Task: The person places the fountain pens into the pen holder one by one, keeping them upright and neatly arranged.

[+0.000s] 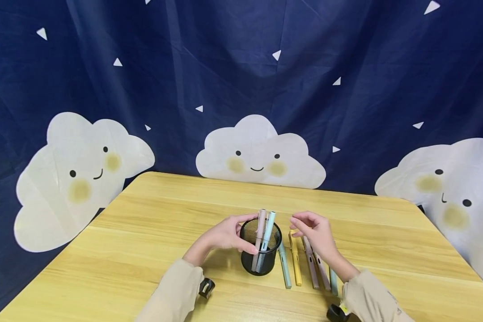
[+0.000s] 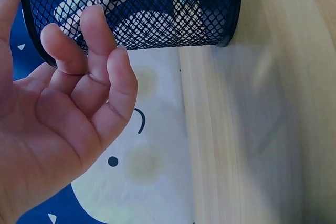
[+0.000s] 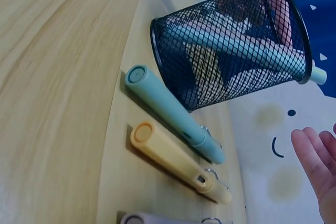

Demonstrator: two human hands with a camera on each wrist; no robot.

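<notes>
A black mesh pen holder (image 1: 265, 264) stands upright on the table, with a pale mauve pen (image 1: 260, 226) and a light blue pen (image 1: 269, 230) leaning in it. My left hand (image 1: 227, 233) grips its left side near the rim, thumb in front. In the left wrist view, curled fingers (image 2: 100, 40) lie against the mesh. My right hand (image 1: 315, 230) hovers over the capped end of a yellow pen (image 1: 295, 264), holding nothing, fingers loosely bent. Between that pen and the holder lies a green pen (image 3: 168, 111).
Right of the yellow pen, two mauve pens (image 1: 311, 268) and a blue-green pen (image 1: 333, 282) lie side by side, partly under my right forearm. The wooden table (image 1: 145, 223) ends at a dark blue curtain (image 1: 233, 67) with smiling clouds.
</notes>
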